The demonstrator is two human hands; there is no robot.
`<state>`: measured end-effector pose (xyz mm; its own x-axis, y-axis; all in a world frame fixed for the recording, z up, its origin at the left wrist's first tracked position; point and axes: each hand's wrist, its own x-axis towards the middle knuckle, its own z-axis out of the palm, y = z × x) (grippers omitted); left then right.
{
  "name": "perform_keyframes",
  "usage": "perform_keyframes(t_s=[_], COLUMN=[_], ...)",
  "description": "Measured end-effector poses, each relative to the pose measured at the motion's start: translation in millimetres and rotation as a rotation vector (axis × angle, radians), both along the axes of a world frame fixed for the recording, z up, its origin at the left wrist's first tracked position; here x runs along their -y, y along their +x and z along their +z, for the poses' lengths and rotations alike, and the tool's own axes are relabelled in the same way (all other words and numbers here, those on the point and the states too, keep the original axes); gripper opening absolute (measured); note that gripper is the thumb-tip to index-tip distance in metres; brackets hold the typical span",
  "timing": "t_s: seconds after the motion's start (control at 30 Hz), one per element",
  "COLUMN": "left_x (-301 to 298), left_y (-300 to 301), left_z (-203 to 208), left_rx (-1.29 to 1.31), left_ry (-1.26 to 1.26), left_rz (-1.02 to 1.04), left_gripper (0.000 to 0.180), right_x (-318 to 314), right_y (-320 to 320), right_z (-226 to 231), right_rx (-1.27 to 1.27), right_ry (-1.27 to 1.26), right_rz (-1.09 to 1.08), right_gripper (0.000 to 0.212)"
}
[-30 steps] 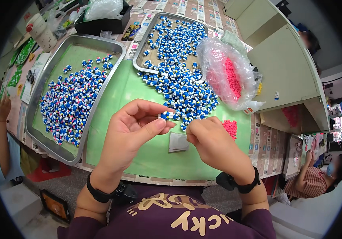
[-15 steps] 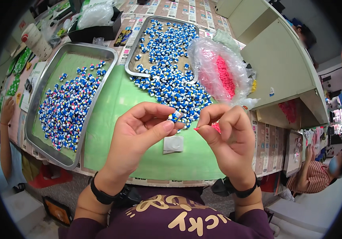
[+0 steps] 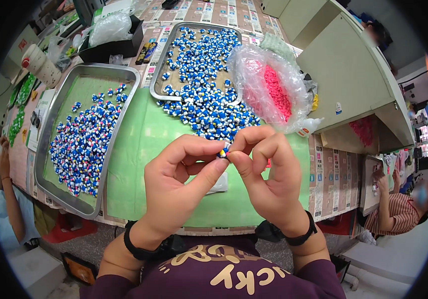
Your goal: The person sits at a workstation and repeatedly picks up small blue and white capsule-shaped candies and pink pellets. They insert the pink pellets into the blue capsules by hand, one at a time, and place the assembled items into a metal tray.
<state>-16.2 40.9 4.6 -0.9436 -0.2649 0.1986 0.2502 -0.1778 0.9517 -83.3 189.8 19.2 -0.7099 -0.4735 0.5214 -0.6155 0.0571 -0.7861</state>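
Between the thumb and forefinger of my left hand [image 3: 181, 174] is a small blue, white and yellow figurine [image 3: 222, 154]. My right hand [image 3: 271, 172] is closed in a pinch against it; the tiny pink piece in those fingertips is mostly hidden now. Red-pink bits [image 3: 268, 163] show between the right fingers and the palm. Under the hands, a small white square pad [image 3: 220, 184] lies on the green mat [image 3: 139, 174], partly covered. Just beyond the fingers, a heap of similar figurines [image 3: 214, 119] spills from the far metal tray [image 3: 155, 82].
To the left stands another metal tray [image 3: 107, 169] of figurines with pink parts. A clear plastic bag [image 3: 246, 94] of pink pieces lies at the back right, beside a white squeeze bottle [image 3: 309, 124] and a cabinet [image 3: 353, 74]. Other people sit at both sides.
My hands have come together, bringing the pink piece from the right fingertips up to the figurine in the left. The view has shifted slightly.
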Motion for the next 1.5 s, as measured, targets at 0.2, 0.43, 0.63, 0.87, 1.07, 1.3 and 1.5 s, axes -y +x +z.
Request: perform_keyframes(t_s=[0.2,0.43,0.63,0.87,1.07,1.3,1.5], left_x=[4.9,31.1,122.2,174.2,96.0,41.6,43.0], left_y=[-2.7,1.8,32.7,66.8,10.9,-41.1,-55.1], left_z=[-3.2,-5.6,-27.0,-17.9,-5.4,-44.0,-60.7], left_rx=[-0.15,-0.213,-0.052,0.414,0.313,0.271,0.278], left_ry=[-0.33,-0.396,-0.486,-1.059,-0.857,-0.977,-1.022], left_rz=[0.108,0.083,0.533,0.909,0.411,-0.043,-0.063], left_gripper=[0.019,0.017,0.016,0.021,0.024,0.025,0.023], right_x=[3.7,-19.7,-77.2,-78.5,-76.6,-73.7,-73.7], right_y=[-3.6,-24.6,-44.7,-33.1,-27.5,-21.6,-20.4], right_z=[-4.4,3.3,-18.3,-44.0,-53.5,-54.1,-59.3], right_rx=[0.051,0.313,0.078,0.0,-0.085,-0.139,-0.146], right_ry=[-0.033,0.015,0.495,0.647,0.756,0.762,0.753], right_rz=[-0.009,0.204,0.006,0.02,0.001,-0.022,-0.015], right_gripper=[0.026,0.021,0.014,0.012,0.011,0.009,0.009])
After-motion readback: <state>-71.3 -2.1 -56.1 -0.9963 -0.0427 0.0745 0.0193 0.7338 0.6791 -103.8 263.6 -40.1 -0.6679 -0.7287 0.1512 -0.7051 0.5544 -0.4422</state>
